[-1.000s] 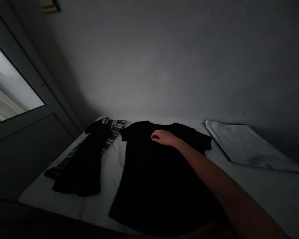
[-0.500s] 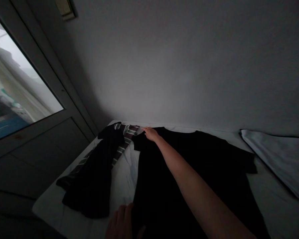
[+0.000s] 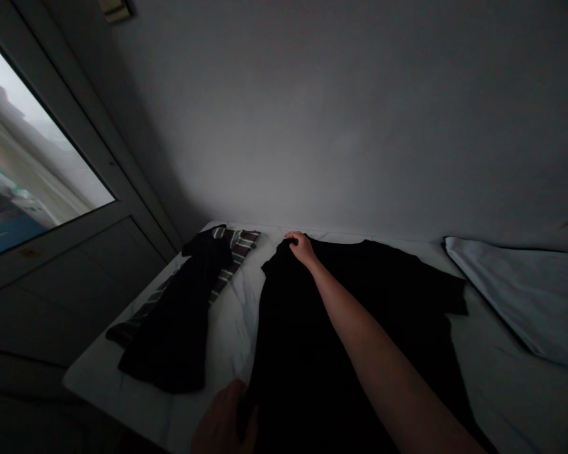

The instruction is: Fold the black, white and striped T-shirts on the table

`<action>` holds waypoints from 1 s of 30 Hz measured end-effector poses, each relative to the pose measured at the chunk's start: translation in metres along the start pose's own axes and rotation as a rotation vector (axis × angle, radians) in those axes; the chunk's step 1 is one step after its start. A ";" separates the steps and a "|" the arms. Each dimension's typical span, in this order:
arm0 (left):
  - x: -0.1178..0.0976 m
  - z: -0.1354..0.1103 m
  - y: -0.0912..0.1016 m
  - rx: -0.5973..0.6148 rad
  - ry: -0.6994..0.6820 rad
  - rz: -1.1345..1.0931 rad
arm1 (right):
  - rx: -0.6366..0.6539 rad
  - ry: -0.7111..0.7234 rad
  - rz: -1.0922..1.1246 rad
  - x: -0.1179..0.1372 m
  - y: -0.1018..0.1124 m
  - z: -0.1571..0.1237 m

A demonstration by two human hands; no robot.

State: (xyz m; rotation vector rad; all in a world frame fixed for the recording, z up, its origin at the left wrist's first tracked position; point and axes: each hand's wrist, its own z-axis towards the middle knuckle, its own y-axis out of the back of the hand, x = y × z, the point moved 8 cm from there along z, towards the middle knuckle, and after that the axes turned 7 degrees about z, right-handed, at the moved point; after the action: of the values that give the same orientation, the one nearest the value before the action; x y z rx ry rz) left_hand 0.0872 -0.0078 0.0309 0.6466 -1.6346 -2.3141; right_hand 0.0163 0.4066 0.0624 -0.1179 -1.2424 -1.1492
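Note:
A black T-shirt point(image 3: 360, 296) lies spread on a pale bed sheet with marble-like streaks, its neckline toward the wall. My right hand point(image 3: 301, 247) reaches across it and pinches the cloth at the left shoulder, where the sleeve is bunched. Down at the bottom, my left hand point(image 3: 224, 416) is closed on the shirt's left side edge, which is slightly lifted; that area is dark. Left of the shirt lie a dark folded garment point(image 3: 175, 334) and, partly under it, a striped garment point(image 3: 239, 243).
A grey wall point(image 3: 312, 126) rises behind the bed point(image 3: 234, 315). At the right lies a grey pillow point(image 3: 515, 290) with a dark edge. A door with a glass pane point(image 3: 137, 246) stands close to the bed's left side.
My right hand has closed on the shirt's left shoulder and drawn it rightward, bunching the sleeve. My left hand has gripped the side edge. The right sleeve has shifted left.

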 end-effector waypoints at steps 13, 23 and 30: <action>0.007 0.005 0.011 0.161 0.340 -0.305 | -0.096 -0.035 0.283 -0.026 0.017 -0.007; 0.014 0.003 0.004 0.252 0.380 -0.361 | -0.083 -0.081 0.226 -0.035 0.017 -0.010; 0.027 -0.006 -0.009 0.252 0.213 -0.253 | -0.052 -0.019 0.099 0.007 -0.028 0.024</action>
State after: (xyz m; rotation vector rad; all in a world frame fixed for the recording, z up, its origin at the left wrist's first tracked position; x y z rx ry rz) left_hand 0.0671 -0.0219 0.0151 1.1741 -1.8470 -2.1206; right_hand -0.0212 0.4044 0.0632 -0.2274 -1.2109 -1.0971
